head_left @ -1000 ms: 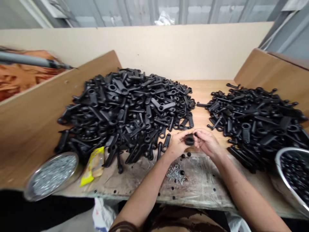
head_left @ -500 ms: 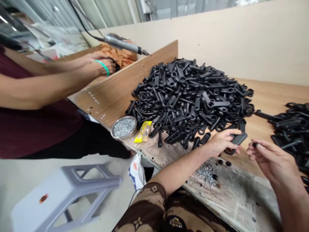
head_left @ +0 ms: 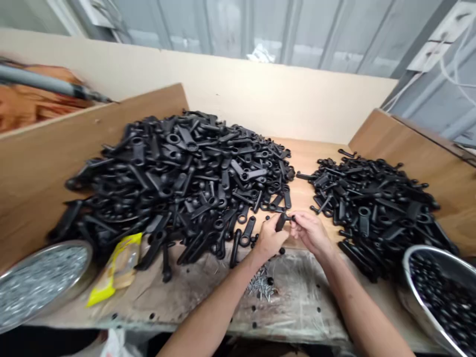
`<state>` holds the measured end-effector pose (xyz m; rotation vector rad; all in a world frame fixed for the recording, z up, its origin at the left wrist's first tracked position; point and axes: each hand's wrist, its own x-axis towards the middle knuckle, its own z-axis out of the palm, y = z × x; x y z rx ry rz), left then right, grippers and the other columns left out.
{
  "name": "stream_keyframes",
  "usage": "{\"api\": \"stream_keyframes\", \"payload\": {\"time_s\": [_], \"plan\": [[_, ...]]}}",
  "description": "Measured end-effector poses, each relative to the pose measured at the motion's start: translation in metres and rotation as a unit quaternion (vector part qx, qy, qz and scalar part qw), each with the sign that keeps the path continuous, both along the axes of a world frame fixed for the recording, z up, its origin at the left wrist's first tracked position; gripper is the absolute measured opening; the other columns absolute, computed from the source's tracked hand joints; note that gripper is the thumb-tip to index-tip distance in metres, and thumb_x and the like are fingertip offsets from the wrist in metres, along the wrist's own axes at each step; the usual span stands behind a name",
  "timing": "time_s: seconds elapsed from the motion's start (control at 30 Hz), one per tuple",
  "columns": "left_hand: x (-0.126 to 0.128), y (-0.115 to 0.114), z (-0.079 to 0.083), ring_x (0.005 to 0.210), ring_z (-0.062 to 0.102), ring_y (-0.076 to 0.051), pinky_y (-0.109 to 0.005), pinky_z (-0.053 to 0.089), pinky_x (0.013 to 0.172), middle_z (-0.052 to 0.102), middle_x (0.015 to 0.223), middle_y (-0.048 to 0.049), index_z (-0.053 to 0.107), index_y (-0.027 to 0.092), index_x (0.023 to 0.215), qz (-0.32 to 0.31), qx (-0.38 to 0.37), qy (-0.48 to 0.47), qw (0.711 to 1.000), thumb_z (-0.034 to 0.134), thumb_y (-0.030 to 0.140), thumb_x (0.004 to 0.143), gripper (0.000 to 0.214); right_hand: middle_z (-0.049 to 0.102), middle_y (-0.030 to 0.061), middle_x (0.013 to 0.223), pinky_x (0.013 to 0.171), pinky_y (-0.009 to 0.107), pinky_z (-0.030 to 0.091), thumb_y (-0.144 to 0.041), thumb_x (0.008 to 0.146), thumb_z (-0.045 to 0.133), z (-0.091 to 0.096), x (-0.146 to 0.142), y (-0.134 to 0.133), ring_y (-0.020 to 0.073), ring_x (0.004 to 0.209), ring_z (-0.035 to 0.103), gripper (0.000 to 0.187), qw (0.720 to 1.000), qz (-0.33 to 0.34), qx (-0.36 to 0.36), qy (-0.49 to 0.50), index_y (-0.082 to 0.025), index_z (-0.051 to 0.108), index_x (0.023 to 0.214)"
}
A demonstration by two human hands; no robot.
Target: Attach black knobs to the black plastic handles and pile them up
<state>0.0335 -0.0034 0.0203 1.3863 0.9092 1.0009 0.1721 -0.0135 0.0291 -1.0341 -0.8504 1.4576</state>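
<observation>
My left hand point(head_left: 269, 238) is closed around a black plastic crank handle point(head_left: 281, 221), held edge-on above the front of the table. Close against it, my right hand point(head_left: 311, 231) pinches a small black knob point(head_left: 293, 218) at the handle's side; whether the two parts are joined I cannot tell. Below my hands lies a small heap of silver screws point(head_left: 261, 284), with a few loose black knobs point(head_left: 281, 251) around it. Behind my left hand rises a big pile of black crank handles point(head_left: 208, 173).
A smaller pile of handles point(head_left: 372, 198) lies to the right. Metal bowls hold black knobs point(head_left: 442, 292) at right and silver screws point(head_left: 44, 277) at left. A yellow packet point(head_left: 102, 290) lies beside the left bowl. Wooden boards point(head_left: 416, 163) wall the sides; a power screwdriver point(head_left: 48, 82) hangs at upper left.
My view has swung right, so the co-worker and stool are out of sight. My hands have come together, bringing the knob to the crank handle, which is now turned edge-on.
</observation>
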Motion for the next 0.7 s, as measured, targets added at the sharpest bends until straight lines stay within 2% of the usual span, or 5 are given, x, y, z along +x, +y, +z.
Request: {"api": "stream_keyframes", "payload": {"time_s": [0.27, 0.47, 0.7], "plan": [[0.001, -0.004, 0.0, 0.054, 0.038, -0.009, -0.02, 0.033, 0.054, 0.046, 0.059, 0.0057, 0.057, 0.017, 0.076, 0.028, 0.006, 0.038, 0.999, 0.05, 0.01, 0.06, 0.019, 0.058, -0.0019, 0.054, 0.037, 0.016, 0.04, -0.03, 0.069, 0.069, 0.001, 0.003, -0.002, 0.0075, 0.04, 0.052, 0.017, 1.0, 0.01, 0.012, 0.012, -0.014, 0.065, 0.074], [0.002, -0.003, -0.002, 0.061, 0.044, -0.011, -0.021, 0.036, 0.059, 0.053, 0.065, 0.003, 0.056, 0.017, 0.077, 0.0, 0.007, 0.021, 1.0, 0.048, 0.011, 0.061, 0.019, 0.058, -0.0021, 0.053, 0.036, 0.018, 0.041, -0.033, 0.07, 0.069, -0.002, -0.001, -0.003, 0.0084, 0.038, 0.052, 0.02, 0.999, 0.033, 0.002, 0.035, -0.014, 0.064, 0.075], [0.004, -0.004, -0.006, 0.058, 0.043, -0.011, -0.022, 0.035, 0.057, 0.05, 0.062, 0.0037, 0.053, 0.018, 0.071, 0.029, 0.023, 0.047, 0.998, 0.045, 0.009, 0.06, 0.017, 0.057, -0.0029, 0.05, 0.032, 0.016, 0.038, -0.032, 0.067, 0.071, 0.0, -0.006, -0.005, 0.0074, 0.034, 0.05, 0.02, 0.999, 0.008, -0.011, 0.048, -0.014, 0.063, 0.071]]}}
